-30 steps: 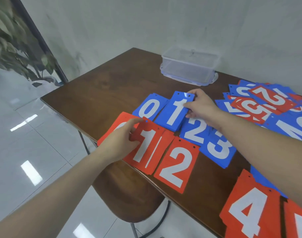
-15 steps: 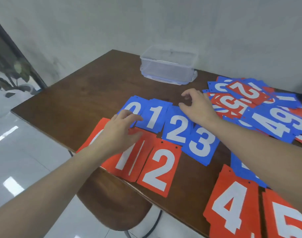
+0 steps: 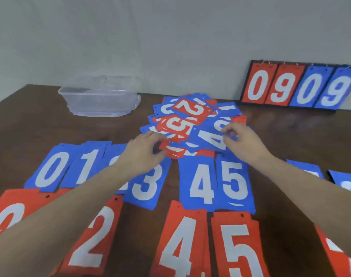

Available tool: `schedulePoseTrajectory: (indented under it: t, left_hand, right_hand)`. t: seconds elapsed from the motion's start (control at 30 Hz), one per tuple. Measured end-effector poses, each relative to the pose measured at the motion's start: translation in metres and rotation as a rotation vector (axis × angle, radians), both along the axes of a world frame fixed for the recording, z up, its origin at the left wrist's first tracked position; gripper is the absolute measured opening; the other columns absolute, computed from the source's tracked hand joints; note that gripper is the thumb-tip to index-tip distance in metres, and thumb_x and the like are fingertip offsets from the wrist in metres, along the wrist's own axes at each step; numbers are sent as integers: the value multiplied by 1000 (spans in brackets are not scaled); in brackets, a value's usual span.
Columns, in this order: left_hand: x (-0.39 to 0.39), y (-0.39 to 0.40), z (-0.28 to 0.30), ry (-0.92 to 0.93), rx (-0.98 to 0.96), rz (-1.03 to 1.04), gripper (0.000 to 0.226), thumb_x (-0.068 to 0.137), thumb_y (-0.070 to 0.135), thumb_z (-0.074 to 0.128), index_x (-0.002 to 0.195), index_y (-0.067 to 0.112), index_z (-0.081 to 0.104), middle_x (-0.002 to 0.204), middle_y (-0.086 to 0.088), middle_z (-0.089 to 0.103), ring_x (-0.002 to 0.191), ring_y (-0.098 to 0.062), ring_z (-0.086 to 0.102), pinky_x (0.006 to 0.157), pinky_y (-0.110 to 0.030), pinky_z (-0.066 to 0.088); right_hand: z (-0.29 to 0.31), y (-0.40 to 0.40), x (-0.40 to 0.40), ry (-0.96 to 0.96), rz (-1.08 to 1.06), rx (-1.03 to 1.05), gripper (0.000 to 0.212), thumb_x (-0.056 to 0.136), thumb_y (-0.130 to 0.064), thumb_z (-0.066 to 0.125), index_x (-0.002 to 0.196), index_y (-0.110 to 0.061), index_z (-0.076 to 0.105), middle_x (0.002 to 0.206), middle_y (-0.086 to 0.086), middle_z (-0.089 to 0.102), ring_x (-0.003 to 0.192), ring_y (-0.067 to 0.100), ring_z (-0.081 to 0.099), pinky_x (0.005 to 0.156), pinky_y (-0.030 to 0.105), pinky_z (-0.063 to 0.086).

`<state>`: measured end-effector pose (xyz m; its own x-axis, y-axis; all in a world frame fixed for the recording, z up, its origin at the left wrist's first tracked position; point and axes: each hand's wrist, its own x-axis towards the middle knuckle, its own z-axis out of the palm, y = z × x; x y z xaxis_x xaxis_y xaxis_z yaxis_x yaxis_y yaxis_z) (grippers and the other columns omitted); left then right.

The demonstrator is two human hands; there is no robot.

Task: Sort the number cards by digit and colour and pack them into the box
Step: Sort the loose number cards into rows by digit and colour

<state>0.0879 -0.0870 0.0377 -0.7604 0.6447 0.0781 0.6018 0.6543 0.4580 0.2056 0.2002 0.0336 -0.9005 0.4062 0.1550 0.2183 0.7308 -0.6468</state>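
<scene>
A mixed pile of red and blue number cards lies at the middle of the brown table. My right hand pinches the edge of a blue 4 card on the pile's right side. My left hand reaches the pile's left edge, its fingers curled at a red card. Sorted blue cards 0, 1, 3, 4 and 5 lie in a row nearer me. Red 2, 4 and 5 lie in front. The clear plastic box stands at the back left.
A flip scoreboard showing 0 9 0 9 leans against the wall at the back right. More blue cards lie at the right edge. A red 0 card sits at the near left.
Both hands have left the sorted 0 and 1 cards and moved right to the mixed pile. The view has swung right, bringing the scoreboard into sight.
</scene>
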Motion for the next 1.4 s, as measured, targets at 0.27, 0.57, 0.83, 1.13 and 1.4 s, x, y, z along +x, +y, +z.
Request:
schedulePoseTrajectory:
  t: [0.27,0.57,0.83,1.13,1.4]
  left_hand:
    - [-25,64,-8,-34,-61,163,50,98,46,56,143,26,46,147,1,51,131,-23,51,104,-43,47]
    - [-16,138,-3,-24,-216,32,105,68,88,58,152,31,32,158,5,37,143,-22,37,113,-49,39]
    - [-36,139,-16,-15,-358,9,114,60,96,51,154,35,29,162,10,28,148,-26,26,115,-55,33]
    - [-33,141,-17,-139,-175,95,98,63,73,78,140,30,36,148,4,39,137,-25,39,107,-55,43]
    - [-29,135,3,-286,52,133,52,89,15,75,127,29,43,133,1,53,95,-10,56,72,-24,51]
  right_hand:
    - [-18,55,25,-92,-16,151,17,96,-20,63,111,-27,65,112,-10,57,111,9,52,86,20,35]
    - [-18,70,-17,-222,61,217,45,101,-40,54,145,-29,50,156,-5,43,143,18,35,116,36,32]
    - [-17,91,-9,-370,110,345,53,103,-58,35,153,-40,38,164,-8,29,150,17,25,119,39,25]
    - [-2,98,-11,-380,-94,139,94,76,-58,81,152,-32,32,150,1,45,137,25,41,105,47,47]
    - [6,85,-3,-307,-171,82,77,85,-36,80,148,-24,37,147,3,47,125,23,58,75,32,55]
